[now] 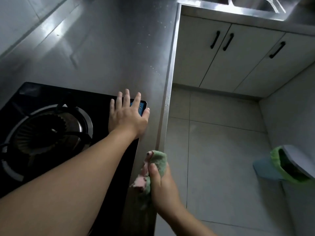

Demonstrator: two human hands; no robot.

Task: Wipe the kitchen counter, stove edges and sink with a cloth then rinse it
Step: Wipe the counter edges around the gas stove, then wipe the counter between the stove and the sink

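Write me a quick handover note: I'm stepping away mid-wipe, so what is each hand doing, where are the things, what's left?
Left hand: open, flat on the stove corner.
Right hand: grips the green-and-pink cloth at the counter's front edge beside the stove.
Sink: far end, top of view.
Done: cannot tell; white specks remain on the counter further along.
Left: clear those specks, wipe stove edges and sink, rinse the cloth.

Left hand point(127, 116) flat, fingers point(127, 97) spread, arm extended. Right hand point(162, 183) lower, fingers curled, gripping.
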